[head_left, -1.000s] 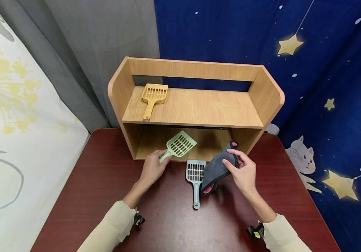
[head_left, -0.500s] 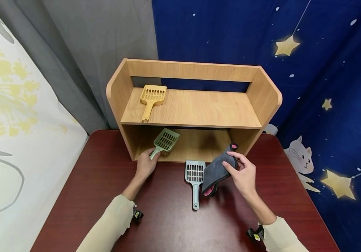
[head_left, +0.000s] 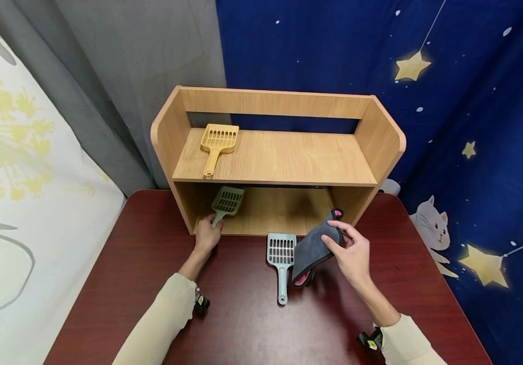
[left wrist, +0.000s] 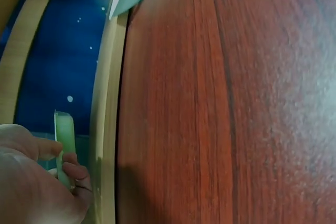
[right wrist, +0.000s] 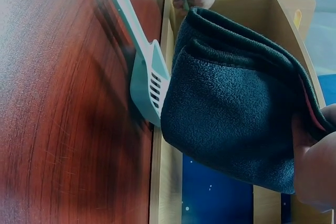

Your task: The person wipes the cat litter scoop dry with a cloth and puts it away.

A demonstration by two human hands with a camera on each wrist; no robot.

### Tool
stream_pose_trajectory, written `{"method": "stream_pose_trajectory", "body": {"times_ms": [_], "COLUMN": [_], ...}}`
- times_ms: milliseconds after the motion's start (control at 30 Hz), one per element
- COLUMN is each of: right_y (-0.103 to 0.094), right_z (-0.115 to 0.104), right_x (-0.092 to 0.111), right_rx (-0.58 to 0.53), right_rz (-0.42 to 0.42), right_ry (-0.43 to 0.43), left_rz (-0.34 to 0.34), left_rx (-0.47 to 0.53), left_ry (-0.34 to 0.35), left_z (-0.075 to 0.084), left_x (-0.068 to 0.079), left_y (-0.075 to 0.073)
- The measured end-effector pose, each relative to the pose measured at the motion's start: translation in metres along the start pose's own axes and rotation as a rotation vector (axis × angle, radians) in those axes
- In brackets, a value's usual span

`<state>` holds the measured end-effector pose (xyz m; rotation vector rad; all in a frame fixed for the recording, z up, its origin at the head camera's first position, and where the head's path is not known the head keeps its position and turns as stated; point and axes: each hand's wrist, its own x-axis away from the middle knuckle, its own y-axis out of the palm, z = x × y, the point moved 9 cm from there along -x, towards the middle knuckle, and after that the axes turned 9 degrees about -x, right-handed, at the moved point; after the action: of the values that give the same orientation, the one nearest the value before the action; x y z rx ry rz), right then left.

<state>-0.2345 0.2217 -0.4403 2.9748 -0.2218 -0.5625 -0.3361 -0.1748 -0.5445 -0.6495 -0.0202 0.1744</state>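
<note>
My left hand [head_left: 207,234] grips the handle of a green slotted litter scoop [head_left: 217,217], whose head is inside the lower left compartment of the wooden shelf [head_left: 284,157]. In the left wrist view the fingers wrap round the green handle. On the right, my other hand [head_left: 353,253] pinches a folded dark grey cloth [head_left: 316,246] with black edging and pink parts, between thumb and fingers. The cloth hangs in front of the shelf's right end. Beside it, a pale blue-grey litter scoop [head_left: 282,284] lies on the table, handle towards me.
A yellow litter scoop [head_left: 212,161] lies at the left of the upper shelf board. The red-brown table [head_left: 247,324] extends in front of the shelf. Behind hang a grey curtain [head_left: 142,61] and a blue star-patterned curtain [head_left: 316,45].
My left hand has moved left, taking the green scoop from in front of the shelf into the lower compartment. The right hand and cloth have hardly moved.
</note>
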Motion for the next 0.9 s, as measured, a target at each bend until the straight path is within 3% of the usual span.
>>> {"method": "stream_pose_trajectory", "body": {"times_ms": [467, 900], "right_y": [-0.001, 0.002], "right_z": [0.002, 0.004], "right_x": [0.0, 0.001], "right_rx": [-0.005, -0.026], "right_rz": [0.005, -0.006], "right_ry": [0.01, -0.002], "left_rz": [-0.031, 0.054], "left_rx": [-0.105, -0.173], "left_ry": [-0.026, 0.047], "left_z": [-0.01, -0.004], "left_x": [-0.011, -0.012], "left_y": [0.001, -0.002]}}
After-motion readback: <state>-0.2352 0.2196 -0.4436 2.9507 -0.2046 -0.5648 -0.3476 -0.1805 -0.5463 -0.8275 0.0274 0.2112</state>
